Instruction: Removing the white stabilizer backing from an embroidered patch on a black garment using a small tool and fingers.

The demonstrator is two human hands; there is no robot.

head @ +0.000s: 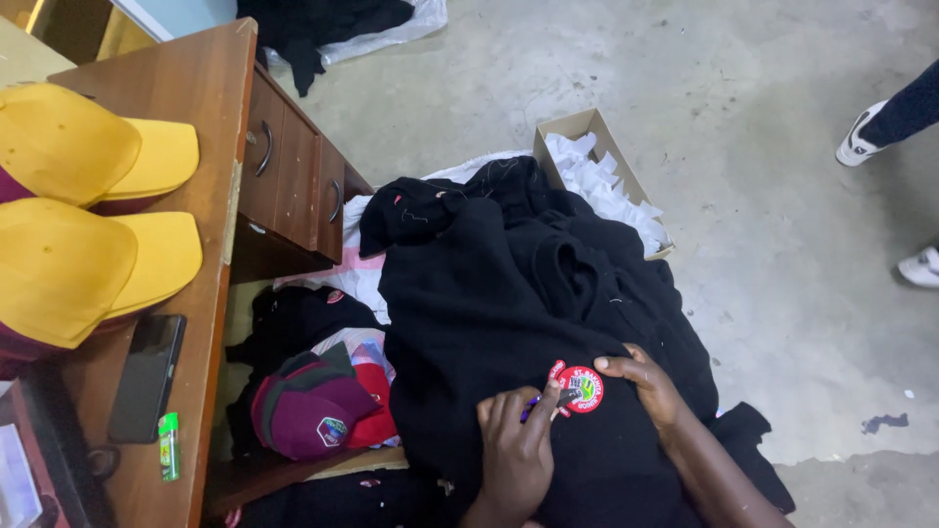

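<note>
Left hand [515, 452] grips a small tool at the round red badge [584, 389]; right hand [646, 384] presses the black garment [518, 303] flat, steadying the badge.

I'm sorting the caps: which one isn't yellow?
The maroon cap lying low beside the black garment, left of the left hand. The two yellow caps sit on the desk.

- Both hands bare: left hand [514, 450], right hand [641, 383]. No gloves.
- No rings, watch or bracelet visible on fingers or wrists.
- Forearms uncovered as far as the frame edge; no sleeve shows.
- Fingernails short and plain, unpainted.
</note>
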